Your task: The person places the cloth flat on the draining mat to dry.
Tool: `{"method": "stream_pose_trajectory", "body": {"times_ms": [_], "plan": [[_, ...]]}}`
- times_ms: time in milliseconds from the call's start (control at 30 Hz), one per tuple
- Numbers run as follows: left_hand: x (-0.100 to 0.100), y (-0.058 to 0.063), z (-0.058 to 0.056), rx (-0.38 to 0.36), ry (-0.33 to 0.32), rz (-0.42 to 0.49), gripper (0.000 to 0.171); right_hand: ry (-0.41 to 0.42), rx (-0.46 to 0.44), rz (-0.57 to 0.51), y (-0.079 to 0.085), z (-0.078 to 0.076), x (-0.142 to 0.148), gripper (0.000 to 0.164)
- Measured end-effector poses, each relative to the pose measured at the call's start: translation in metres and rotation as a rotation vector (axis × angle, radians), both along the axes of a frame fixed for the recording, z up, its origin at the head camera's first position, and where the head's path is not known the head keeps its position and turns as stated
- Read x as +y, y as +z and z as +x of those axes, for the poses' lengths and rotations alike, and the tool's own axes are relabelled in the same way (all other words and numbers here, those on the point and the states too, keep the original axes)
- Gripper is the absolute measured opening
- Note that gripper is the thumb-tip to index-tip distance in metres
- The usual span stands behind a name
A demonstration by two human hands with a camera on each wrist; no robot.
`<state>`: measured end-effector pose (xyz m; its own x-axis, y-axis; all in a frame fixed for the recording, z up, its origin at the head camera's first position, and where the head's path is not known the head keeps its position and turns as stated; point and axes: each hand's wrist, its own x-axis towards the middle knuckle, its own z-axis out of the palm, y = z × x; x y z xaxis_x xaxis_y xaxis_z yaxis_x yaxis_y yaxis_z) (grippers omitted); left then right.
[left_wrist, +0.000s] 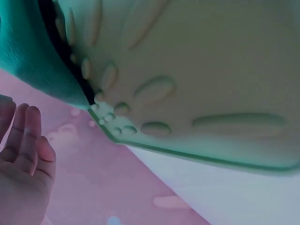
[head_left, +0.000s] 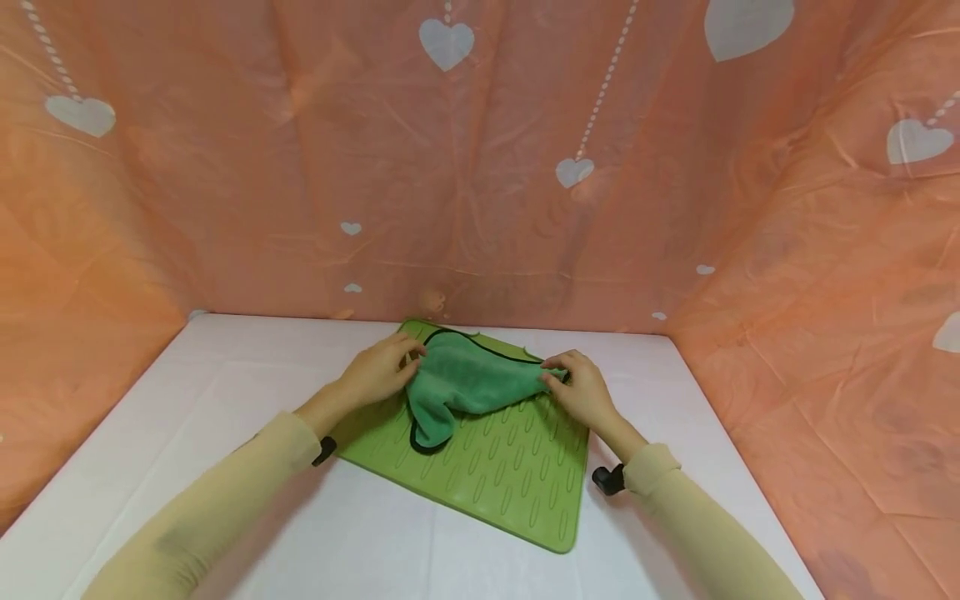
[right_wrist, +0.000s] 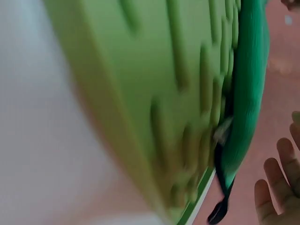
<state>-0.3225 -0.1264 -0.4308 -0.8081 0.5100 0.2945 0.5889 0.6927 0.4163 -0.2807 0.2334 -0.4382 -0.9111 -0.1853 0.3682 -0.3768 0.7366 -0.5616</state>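
Observation:
A green cloth (head_left: pixel 480 375) with black edging lies rumpled on the far half of a lime-green ridged mat (head_left: pixel 495 483). My left hand (head_left: pixel 382 367) is at the cloth's left end, its fingers loosely bent. In the left wrist view the same hand (left_wrist: pixel 26 164) shows no cloth between its fingers. At the cloth's narrow right end hovers my right hand (head_left: pixel 583 390), fingertips over it. The right wrist view has that hand's fingers (right_wrist: pixel 276 183) spread beside the cloth (right_wrist: pixel 248 89), whose black end loop (right_wrist: pixel 218 211) hangs free.
The mat sits at an angle on a white-covered table (head_left: pixel 360 533). Orange sheeting (head_left: pixel 510 242) with pale hearts rises behind and on both sides, close to the mat's far corner. Dark wrist-worn devices (head_left: pixel 609 479) sit below both wrists.

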Motion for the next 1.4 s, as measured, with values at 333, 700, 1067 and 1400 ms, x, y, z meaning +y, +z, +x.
{"method": "stream_pose_trajectory", "body": {"times_ms": [333,700,1067,1400], "plan": [[-0.015,-0.005,0.039,0.029,-0.131,-0.048,0.007,0.264,-0.058,0.082,-0.004,0.020,-0.047,0.016],[-0.018,-0.021,0.051,-0.017,-0.365,-0.144,0.017,0.373,-0.118,0.202,-0.011,0.012,-0.075,0.019],[-0.013,-0.027,0.053,0.018,-0.390,-0.213,0.015,0.401,-0.113,0.273,-0.016,0.006,-0.081,0.015],[-0.020,-0.018,0.053,-0.001,-0.393,-0.127,0.009,0.336,-0.138,0.173,-0.011,0.004,-0.077,0.013]]}}
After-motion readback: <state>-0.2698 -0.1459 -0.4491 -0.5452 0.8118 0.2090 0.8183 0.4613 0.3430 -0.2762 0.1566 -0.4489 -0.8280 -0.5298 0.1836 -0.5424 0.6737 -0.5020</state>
